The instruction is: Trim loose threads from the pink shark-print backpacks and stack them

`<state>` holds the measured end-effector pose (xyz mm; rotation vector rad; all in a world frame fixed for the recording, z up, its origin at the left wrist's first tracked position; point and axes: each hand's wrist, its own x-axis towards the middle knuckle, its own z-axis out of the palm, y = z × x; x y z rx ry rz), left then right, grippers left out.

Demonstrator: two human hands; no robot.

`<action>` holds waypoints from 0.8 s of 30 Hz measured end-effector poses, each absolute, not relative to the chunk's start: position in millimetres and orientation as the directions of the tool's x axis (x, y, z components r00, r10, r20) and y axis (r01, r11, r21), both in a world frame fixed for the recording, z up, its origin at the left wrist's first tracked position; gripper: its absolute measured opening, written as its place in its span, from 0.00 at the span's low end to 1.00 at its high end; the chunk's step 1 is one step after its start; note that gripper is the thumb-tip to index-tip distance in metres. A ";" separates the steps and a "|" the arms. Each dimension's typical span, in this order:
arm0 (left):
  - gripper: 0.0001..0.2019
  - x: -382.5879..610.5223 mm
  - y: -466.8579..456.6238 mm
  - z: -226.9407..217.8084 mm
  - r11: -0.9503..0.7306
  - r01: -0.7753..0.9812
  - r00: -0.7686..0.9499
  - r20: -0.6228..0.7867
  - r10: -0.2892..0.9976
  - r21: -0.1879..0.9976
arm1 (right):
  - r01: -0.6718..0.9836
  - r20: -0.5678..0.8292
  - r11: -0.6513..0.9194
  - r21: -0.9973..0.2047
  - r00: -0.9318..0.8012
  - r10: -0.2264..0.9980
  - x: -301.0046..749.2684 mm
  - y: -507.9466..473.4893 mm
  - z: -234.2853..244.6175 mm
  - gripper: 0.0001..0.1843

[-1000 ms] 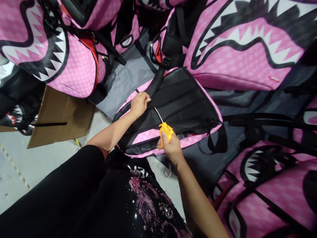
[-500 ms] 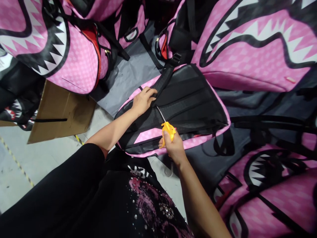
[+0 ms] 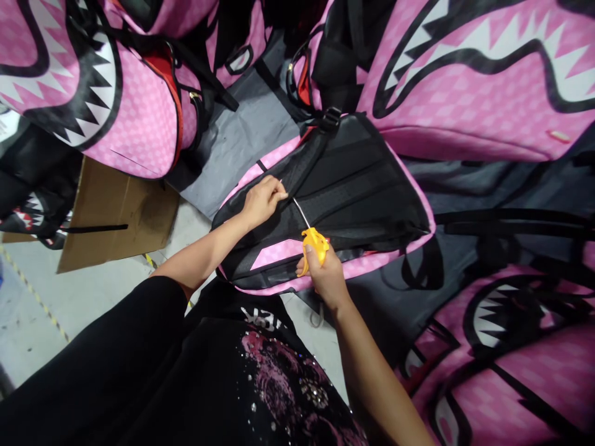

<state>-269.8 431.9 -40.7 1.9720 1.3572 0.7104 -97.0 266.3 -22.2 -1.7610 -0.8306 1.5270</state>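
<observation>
A pink-and-black backpack [image 3: 367, 179] lies on its front before me, with its black padded back and shoulder straps facing up. My right hand [image 3: 325, 269] is closed around the handles of yellow-handled scissors [image 3: 315, 243] over the bag's near side. Their thin metal blades point up and left, the tip close to a black strap [image 3: 310, 158]. My left hand [image 3: 264, 199] is just left of the tip, above the back panel. Its thumb and fingertips are pinched together; whatever is between them is too small to make out.
Pink shark-mouth backpacks surround the spot: one at the upper left [image 3: 144, 118], a large one at the upper right [image 3: 446, 118] and others at the lower right [image 3: 534, 371]. A cardboard box [image 3: 116, 217] stands at left on the floor. Grey sheeting [image 3: 242, 130] lies beneath the bags.
My left hand has moved slightly left and down, off the strap, and its fingers have closed into a pinch. The scissors have hardly moved in my right hand.
</observation>
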 end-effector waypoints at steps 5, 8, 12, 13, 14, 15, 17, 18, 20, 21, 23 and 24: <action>0.06 -276.2 421.5 -47.1 -0.143 0.440 0.282 0.015 0.959 0.886 | -0.017 -0.610 -0.613 -0.790 0.114 0.784 -96.9 266.5 -17.4 0.25; 0.06 -277.8 421.2 -55.4 -0.050 0.318 0.198 -0.014 0.980 0.947 | -0.058 -0.632 -0.631 -0.774 0.145 0.762 -99.3 265.3 -13.3 0.27; 0.05 -274.9 418.8 -51.7 -0.162 0.413 0.231 0.070 0.971 0.896 | -0.123 -0.654 -0.643 -0.756 0.180 0.735 -102.2 263.7 -1.2 0.28; 0.08 -272.5 418.0 -48.5 -0.223 0.468 0.282 0.094 0.955 0.855 | -0.149 -0.644 -0.627 -0.765 0.189 0.741 -102.1 264.3 3.3 0.27; 0.11 -269.5 417.4 -45.3 -0.278 0.522 0.330 0.109 0.937 0.806 | -0.183 -0.626 -0.599 -0.780 0.208 0.752 -101.7 265.4 8.3 0.26; 0.11 -266.1 417.2 -42.7 -0.320 0.572 0.364 0.117 0.924 0.755 | -0.223 -0.601 -0.559 -0.799 0.242 0.762 -101.2 266.9 13.6 0.26; 0.07 -258.9 418.1 -39.9 -0.346 0.652 0.366 0.120 0.923 0.674 | -0.304 -0.536 -0.448 -0.841 0.358 0.765 -100.7 269.9 23.9 0.25; 0.05 -255.7 419.1 -39.8 -0.336 0.679 0.347 0.118 0.930 0.653 | -0.331 -0.503 -0.389 -0.860 0.420 0.755 -101.4 270.4 28.5 0.25; 0.04 -251.3 422.3 -41.0 -0.308 0.701 0.310 0.114 0.944 0.643 | -0.356 -0.457 -0.307 -0.883 0.500 0.736 -105.6 267.6 35.8 0.24; 0.05 -250.2 424.5 -42.0 -0.291 0.701 0.293 0.109 0.950 0.651 | -0.348 -0.444 -0.295 -0.890 0.509 0.737 -109.6 264.1 38.5 0.24; 0.05 -250.5 430.1 -44.3 -0.240 0.682 0.257 0.082 0.963 0.691 | -0.256 -0.422 -0.337 -0.906 0.475 0.772 -121.5 253.8 42.3 0.23; 0.04 -251.6 433.4 -45.5 -0.206 0.661 0.236 0.060 0.970 0.722 | -0.171 -0.407 -0.371 -0.913 0.434 0.803 -129.3 247.6 43.7 0.22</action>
